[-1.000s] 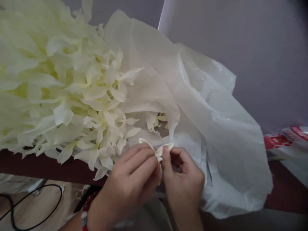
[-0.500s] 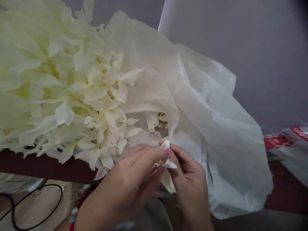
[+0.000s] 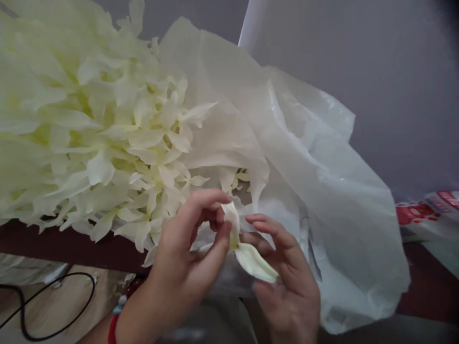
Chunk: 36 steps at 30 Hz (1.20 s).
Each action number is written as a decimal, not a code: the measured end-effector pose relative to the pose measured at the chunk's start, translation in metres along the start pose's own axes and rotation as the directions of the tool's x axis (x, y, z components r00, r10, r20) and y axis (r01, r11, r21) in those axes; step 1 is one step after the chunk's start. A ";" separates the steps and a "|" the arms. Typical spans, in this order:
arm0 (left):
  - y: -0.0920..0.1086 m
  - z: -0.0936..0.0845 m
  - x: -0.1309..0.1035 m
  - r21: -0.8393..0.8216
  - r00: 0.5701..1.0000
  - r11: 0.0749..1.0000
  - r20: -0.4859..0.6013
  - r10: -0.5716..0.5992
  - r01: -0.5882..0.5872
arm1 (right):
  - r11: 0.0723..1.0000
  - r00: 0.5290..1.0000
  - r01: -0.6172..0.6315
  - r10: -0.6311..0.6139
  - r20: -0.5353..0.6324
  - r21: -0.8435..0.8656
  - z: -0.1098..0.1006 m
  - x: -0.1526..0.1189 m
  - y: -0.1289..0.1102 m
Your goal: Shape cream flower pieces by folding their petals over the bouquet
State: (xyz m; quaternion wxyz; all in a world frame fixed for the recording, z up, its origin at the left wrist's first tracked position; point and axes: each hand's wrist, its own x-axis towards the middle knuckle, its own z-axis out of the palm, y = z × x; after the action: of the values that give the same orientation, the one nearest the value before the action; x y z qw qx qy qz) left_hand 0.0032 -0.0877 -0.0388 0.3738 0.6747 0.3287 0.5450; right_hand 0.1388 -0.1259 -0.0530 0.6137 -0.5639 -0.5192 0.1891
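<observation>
Between thumb and fingers, my left hand [image 3: 195,248] pinches an upper petal of a creamy white artificial flower piece [image 3: 253,262], whose long petals fan out from a small yellowish centre. My right hand [image 3: 283,267] is beside the flower piece, its fingers spread and curved around the lower petal without a clear grip; whether the fingertips touch it I cannot tell. A big heap of similar pale petals [image 3: 102,167] fills the left side, just beyond my left hand. Behind both hands lies a crumpled white plastic bag [image 3: 333,191], with a few small pieces [image 3: 242,177] showing in its opening.
A dark red table edge [image 3: 71,246] runs beneath the heap. Below it, at lower left, a black cable [image 3: 23,310] loops over the floor. A red-and-white printed package [image 3: 418,212] sits at far right. A grey wall [image 3: 394,95] rises behind.
My right hand has let go of the flower piece and opened, moving slightly down and right. My left hand has turned, raising its fingers, and the petals now show spread out.
</observation>
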 end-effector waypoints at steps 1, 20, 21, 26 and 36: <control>0.001 -0.001 0.001 0.008 1.000 1.000 0.025 0.018 -0.019 | 1.000 1.000 0.004 -0.004 -0.003 0.005 0.000 -0.001 0.000; -0.004 0.006 0.006 -0.156 0.993 0.981 0.018 -0.118 0.119 | 0.874 0.981 -0.129 0.183 -0.070 0.469 0.016 -0.016 0.011; -0.004 0.006 0.005 -0.153 0.992 0.980 0.010 -0.124 0.124 | 0.876 0.981 -0.125 0.179 -0.074 0.466 0.016 -0.016 0.012; -0.002 0.005 0.003 -0.135 0.989 0.979 0.012 -0.150 0.150 | 0.877 0.981 -0.120 0.175 -0.078 0.466 0.015 -0.017 0.014; 0.000 0.002 0.001 0.072 0.990 0.997 0.139 0.001 -0.012 | 0.972 0.988 0.065 -0.032 -0.149 0.224 0.013 -0.015 0.015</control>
State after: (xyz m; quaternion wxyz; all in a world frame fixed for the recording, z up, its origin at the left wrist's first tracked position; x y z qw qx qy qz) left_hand 0.0050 -0.0873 -0.0387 0.3692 0.7251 0.3193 0.4858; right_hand 0.1275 -0.1276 -0.0750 0.7150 -0.4890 -0.4619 0.1909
